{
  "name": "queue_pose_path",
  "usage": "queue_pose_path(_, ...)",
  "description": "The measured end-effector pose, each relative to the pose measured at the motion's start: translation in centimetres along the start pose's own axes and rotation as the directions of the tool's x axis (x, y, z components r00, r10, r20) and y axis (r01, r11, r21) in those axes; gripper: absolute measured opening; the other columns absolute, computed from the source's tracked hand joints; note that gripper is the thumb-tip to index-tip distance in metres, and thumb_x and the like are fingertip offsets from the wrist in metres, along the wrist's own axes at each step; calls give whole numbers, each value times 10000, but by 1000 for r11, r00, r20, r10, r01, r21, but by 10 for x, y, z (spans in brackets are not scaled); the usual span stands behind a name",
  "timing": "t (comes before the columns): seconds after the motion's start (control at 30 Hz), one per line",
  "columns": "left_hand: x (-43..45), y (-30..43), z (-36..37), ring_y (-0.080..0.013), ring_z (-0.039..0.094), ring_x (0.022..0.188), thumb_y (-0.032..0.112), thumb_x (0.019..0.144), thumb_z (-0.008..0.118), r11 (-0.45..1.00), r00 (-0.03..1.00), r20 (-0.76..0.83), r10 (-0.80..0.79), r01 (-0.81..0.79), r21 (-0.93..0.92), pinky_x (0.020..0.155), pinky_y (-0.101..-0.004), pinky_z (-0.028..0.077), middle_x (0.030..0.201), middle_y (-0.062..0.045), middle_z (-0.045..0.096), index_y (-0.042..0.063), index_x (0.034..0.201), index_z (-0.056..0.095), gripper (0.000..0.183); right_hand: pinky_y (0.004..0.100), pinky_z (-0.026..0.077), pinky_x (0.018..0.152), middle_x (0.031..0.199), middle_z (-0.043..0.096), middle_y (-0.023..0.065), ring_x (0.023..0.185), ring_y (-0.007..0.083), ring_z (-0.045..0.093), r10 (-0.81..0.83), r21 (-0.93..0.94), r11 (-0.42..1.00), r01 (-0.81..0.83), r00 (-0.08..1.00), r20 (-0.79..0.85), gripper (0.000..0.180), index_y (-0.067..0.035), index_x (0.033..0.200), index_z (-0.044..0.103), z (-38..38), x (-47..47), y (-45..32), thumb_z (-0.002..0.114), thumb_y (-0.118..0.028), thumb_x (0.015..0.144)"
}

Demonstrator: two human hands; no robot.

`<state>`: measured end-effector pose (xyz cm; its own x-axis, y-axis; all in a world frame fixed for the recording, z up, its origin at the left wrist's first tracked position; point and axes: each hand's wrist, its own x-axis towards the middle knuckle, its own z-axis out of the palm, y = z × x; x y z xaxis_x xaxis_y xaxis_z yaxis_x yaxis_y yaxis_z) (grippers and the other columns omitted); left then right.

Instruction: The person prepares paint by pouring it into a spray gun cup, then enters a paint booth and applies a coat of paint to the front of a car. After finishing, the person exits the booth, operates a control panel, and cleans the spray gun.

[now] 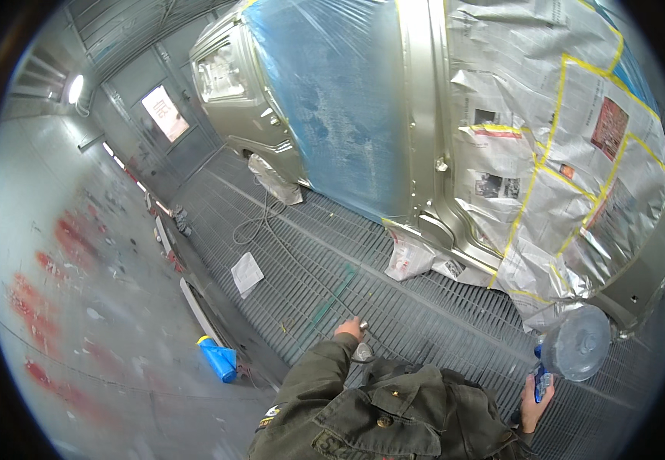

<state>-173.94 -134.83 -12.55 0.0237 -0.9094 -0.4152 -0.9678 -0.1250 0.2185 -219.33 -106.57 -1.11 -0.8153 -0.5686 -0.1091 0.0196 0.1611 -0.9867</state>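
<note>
My right hand grips the blue handle of a spray gun low on the right. On top of the gun sits a large, translucent round paint cup, which hides much of the gun's body. Near the bottom middle, my left hand is closed around an air hose, with a metal fitting showing beside the fingers. In front of me stands a van body in a champagne-metallic finish. Blue masking film covers its door opening, and taped newspaper wraps its front.
The hose runs and loops across the slatted metal floor grating. A paper sheet lies on the grating. Along the paint-spotted booth wall rests a blue roll. Masking paper hangs below the van's sill.
</note>
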Motion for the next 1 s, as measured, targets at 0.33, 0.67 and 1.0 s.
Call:
queue_pose_path(0.33, -8, -79, 80, -380, 643, 1045, 405, 806, 761, 951, 959, 19, -284, 284, -123, 884, -487, 525, 1101, -164, 688, 133, 1152, 636, 458, 361, 367, 1027, 1292, 526, 156, 1175, 242, 497, -324, -120, 908, 402, 853, 410, 489, 25, 1300, 496, 15, 2, -14, 730, -85, 885)
queue_pose_path(0.67, -77, -132, 208, -347, 666, 1052, 476, 705, 823, 631, 682, 276, -677, 731, -259, 922, -441, 516, 1076, -143, 719, 62, 1119, 693, 601, 332, 409, 968, 1215, 560, 110, 1105, 196, 521, -226, -228, 891, 392, 819, 527, 469, 16, 1280, 503, 23, 3, -33, 731, -59, 878)
queue_pose_path(1.0, -94, -112, 247, -342, 675, 1015, 290, 737, 827, 478, 766, 202, -610, 559, -678, 902, -424, 514, 1046, -150, 721, 85, 1098, 697, 435, 306, 460, 863, 1130, 615, 78, 969, 173, 576, -205, -231, 876, 424, 759, 618, 408, 15, 1240, 545, 56, 6, -66, 719, -26, 874)
